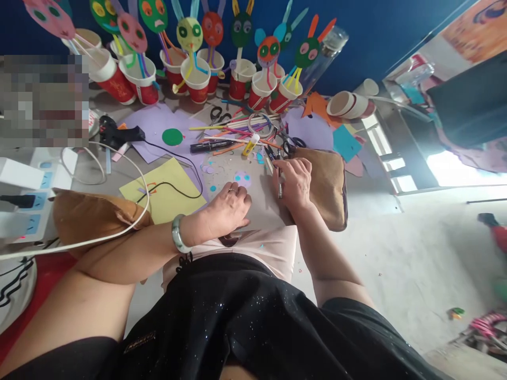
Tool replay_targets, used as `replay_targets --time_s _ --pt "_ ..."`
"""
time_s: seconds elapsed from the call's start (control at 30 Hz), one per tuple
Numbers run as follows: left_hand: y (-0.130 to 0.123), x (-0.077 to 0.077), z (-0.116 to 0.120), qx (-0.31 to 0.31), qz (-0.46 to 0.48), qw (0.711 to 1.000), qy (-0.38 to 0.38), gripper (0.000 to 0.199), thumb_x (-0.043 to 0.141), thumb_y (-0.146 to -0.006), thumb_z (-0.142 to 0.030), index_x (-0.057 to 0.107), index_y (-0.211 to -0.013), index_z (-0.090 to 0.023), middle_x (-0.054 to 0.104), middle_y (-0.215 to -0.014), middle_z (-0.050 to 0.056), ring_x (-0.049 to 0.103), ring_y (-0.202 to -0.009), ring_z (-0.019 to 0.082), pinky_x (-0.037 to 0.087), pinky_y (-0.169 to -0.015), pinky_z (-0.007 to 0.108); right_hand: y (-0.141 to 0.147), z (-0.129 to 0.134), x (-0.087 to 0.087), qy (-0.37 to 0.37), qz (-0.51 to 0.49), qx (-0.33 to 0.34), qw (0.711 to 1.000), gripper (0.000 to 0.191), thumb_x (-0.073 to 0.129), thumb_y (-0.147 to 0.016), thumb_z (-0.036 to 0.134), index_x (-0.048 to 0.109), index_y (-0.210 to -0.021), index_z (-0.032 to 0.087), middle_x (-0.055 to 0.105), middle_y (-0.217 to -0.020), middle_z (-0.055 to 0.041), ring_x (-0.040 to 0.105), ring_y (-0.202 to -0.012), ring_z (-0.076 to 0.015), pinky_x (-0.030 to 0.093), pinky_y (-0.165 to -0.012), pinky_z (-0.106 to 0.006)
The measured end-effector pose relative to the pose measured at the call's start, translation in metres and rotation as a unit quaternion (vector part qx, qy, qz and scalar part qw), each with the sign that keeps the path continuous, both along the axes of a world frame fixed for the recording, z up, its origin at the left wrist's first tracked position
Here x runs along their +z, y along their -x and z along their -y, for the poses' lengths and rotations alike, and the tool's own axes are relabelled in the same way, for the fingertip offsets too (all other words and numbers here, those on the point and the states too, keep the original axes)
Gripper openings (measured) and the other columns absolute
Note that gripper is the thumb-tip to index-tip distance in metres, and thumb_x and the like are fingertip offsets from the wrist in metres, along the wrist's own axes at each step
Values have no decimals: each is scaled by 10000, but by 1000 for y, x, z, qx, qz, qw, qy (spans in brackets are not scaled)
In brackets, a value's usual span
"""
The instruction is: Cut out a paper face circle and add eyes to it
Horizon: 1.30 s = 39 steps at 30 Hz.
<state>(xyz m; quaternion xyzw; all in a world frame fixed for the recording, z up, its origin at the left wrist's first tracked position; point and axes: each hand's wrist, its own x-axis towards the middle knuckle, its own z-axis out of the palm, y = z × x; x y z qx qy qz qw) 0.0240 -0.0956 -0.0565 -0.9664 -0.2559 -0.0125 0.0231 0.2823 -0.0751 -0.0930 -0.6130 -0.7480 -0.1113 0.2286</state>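
Note:
My left hand (227, 208) rests at the table's near edge with its fingers curled; whether anything lies under them is hidden. Just beyond it are a pale purple paper disc with blue dots (242, 179) and small paper scraps. To the right, my right hand (293, 179) is closed around a slim silvery pen-like item (280, 184), held upright at the edge of a tan pouch (325, 187). A yellow glue stick (251, 145), a black marker (212, 146) and black-handled scissors (293, 143) lie beyond the hands.
Red-and-white paper cups (196, 79) holding paper faces line the back. A black glue gun (116, 133) with its cord, yellow paper (166, 190), a brown pouch (95, 216) and a white power strip (34, 200) are at left. A white cable crosses above my left forearm.

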Motion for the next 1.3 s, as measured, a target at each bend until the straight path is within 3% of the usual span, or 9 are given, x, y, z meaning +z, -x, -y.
replay_targets --time_s 0.17,0.4,0.67,0.83,0.97,1.13,1.3 --pt "0 1 -2 11 -8 999 33 483 706 -1008 -488 712 -1241 -65 725 -1245 213 662 -1207 358 426 -1066 443 -12 -1 3 52 90 23 994 348 513 -984 157 768 -1201 252 789 -1026 -102 648 -1005 -296 455 -1038 -508" --pt "1 3 -4 12 -8 999 48 452 682 -1022 -470 714 -1222 -66 723 -1234 203 669 -1198 363 430 -1059 447 -32 -18 22 121 134 33 983 439 443 -987 128 782 -1255 206 793 -1098 -166 602 -1148 -351 419 -1064 -556" --pt "1 5 -3 10 -16 998 55 489 662 -1032 -479 711 -1255 -47 710 -1238 218 657 -1208 370 410 -1074 459 -39 -38 24 145 170 53 973 421 498 -893 96 814 -1141 222 794 -992 -113 634 -1025 -296 402 -1078 -519" --pt "0 7 -3 6 -28 998 52 506 635 -1044 -489 710 -1270 -43 709 -1228 224 654 -1214 377 417 -1069 459 -40 -40 28 164 168 56 970 425 498 -898 109 807 -1164 229 801 -1080 -110 662 -1058 -286 411 -1106 -506" --pt "1 7 -1 2 -29 999 37 486 629 -1047 -464 709 -1264 -37 711 -1237 244 664 -1200 384 428 -1058 464 -47 -48 36 147 153 42 976 419 503 -893 112 798 -1182 183 801 -1087 -150 682 -1048 -304 420 -1108 -545" --pt "3 9 1 2 -39 999 38 519 645 -1043 -453 680 -1313 -11 701 -1279 265 661 -1231 391 422 -1085 472 -43 -60 45 104 102 36 989 323 502 -939 185 790 -1077 226 788 -996 -127 665 -987 -302 402 -1135 -602" --pt "0 8 -1 8 -41 997 63 543 706 -1008 -475 685 -1290 -12 695 -1274 262 646 -1237 392 419 -1073 476 -27 -66 66 49 38 38 997 250 497 -1013 285 742 -1058 268 776 -955 -120 609 -934 -264 353 -1166 -554"
